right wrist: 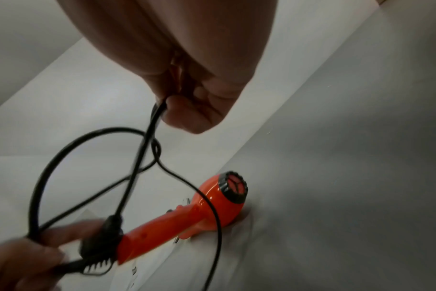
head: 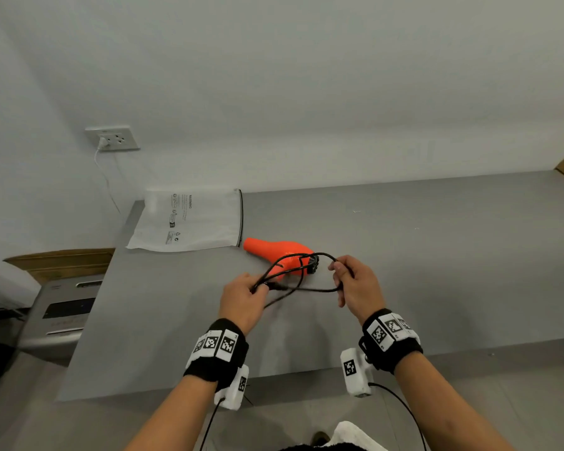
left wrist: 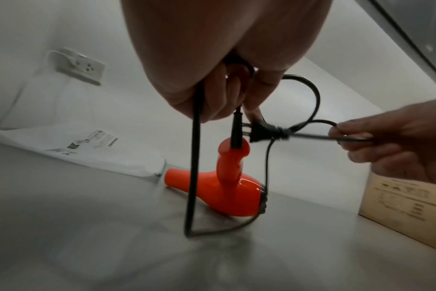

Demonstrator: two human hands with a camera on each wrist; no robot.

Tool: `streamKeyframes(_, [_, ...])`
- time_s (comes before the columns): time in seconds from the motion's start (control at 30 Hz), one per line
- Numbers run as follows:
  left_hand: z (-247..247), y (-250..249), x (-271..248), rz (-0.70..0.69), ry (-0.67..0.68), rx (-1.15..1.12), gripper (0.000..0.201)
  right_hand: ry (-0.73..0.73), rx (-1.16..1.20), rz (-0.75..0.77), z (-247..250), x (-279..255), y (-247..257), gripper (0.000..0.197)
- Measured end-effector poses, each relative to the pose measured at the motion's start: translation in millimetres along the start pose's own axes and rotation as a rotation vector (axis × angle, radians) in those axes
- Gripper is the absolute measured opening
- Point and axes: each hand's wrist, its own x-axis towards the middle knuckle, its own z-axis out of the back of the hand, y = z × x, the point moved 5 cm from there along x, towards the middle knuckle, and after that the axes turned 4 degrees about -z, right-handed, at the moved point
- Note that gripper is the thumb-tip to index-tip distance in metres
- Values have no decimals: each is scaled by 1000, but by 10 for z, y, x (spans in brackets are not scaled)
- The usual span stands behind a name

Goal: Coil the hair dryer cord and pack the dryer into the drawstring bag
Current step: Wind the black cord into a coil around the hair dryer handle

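An orange hair dryer (head: 282,255) (left wrist: 219,189) (right wrist: 207,208) lies on the grey table (head: 437,255), nozzle pointing left toward a translucent white bag (head: 186,221) (left wrist: 87,149) lying flat with its black-edged mouth on the right. The black cord (head: 293,281) (left wrist: 193,167) (right wrist: 137,169) hangs in loose loops between my hands above the table. My left hand (head: 245,297) (left wrist: 219,92) grips several cord strands near the dryer's handle end. My right hand (head: 352,284) (right wrist: 187,106) pinches a loop of cord. The plug (left wrist: 261,132) hangs between the hands.
A wall socket (head: 113,138) with a white plug and cable sits on the wall at left. A cardboard box (left wrist: 406,204) stands on the table at the right. A grey appliance (head: 59,317) and another carton (head: 62,262) stand left of the table.
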Motion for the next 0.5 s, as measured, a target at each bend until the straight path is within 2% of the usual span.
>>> streamKeyframes(0.1, [148,196,60,143,-38,-70,28,-77,-19,-30,197,68,17,25])
streamKeyframes(0.2, [275,391,82,267,-39,-112,33,-85,-90,23,383,122,76,22])
streamKeyframes(0.3, [370,504,71,318,-56,-125,27,-126,-173,52,562,166,123,21])
streamKeyframes(0.43, [504,748,76,401,-83,-187,27,-290,-104,-31,927,268,101,22])
streamKeyframes(0.5, [505,785,53,426,-62,-257,25,-305,-82,-35,997,269,124,22])
